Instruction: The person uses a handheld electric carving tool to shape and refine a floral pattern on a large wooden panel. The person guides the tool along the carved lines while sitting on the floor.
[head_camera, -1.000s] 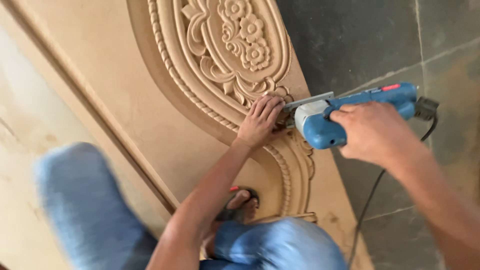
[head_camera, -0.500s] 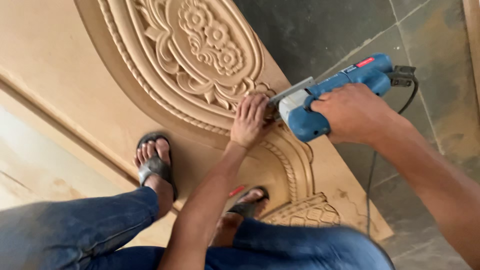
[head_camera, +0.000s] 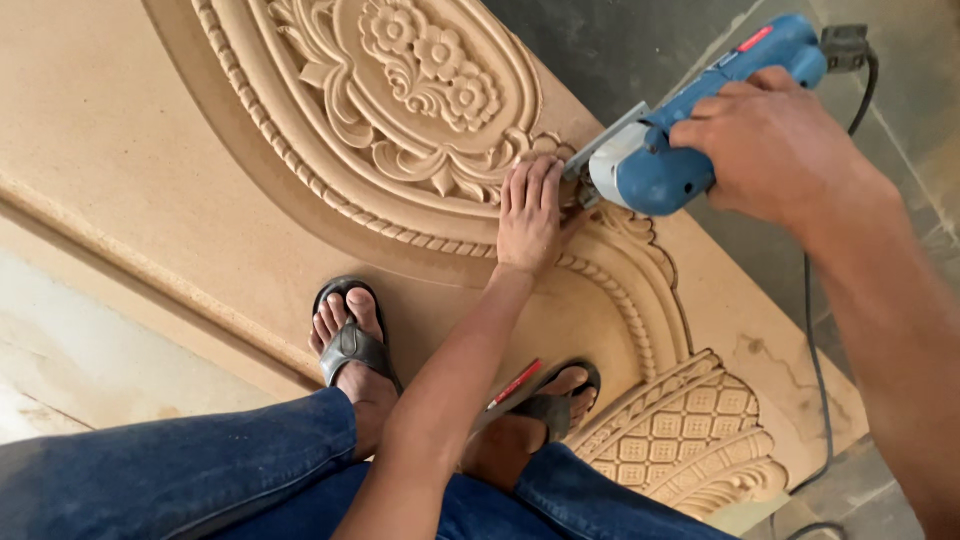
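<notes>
A large tan carved wooden panel (head_camera: 180, 170) with a raised floral medallion (head_camera: 420, 70) lies flat on the floor. My left hand (head_camera: 530, 215) rests flat, fingers together, on the carved border right beside the tool's nose. My right hand (head_camera: 765, 140) grips the top of a blue corded power tool (head_camera: 680, 130) whose grey metal front touches the carving. Both my feet in dark sandals (head_camera: 350, 340) stand on the panel.
A red pencil (head_camera: 515, 385) lies on the panel by my right foot (head_camera: 560, 400). The tool's black cord (head_camera: 815, 370) trails down over the panel's right edge onto the dark stone floor (head_camera: 620, 40). A lattice-carved corner (head_camera: 690, 430) sits at lower right.
The view has swung so both feet and the panel's left side show. My hands and the tool keep their place on the carved border.
</notes>
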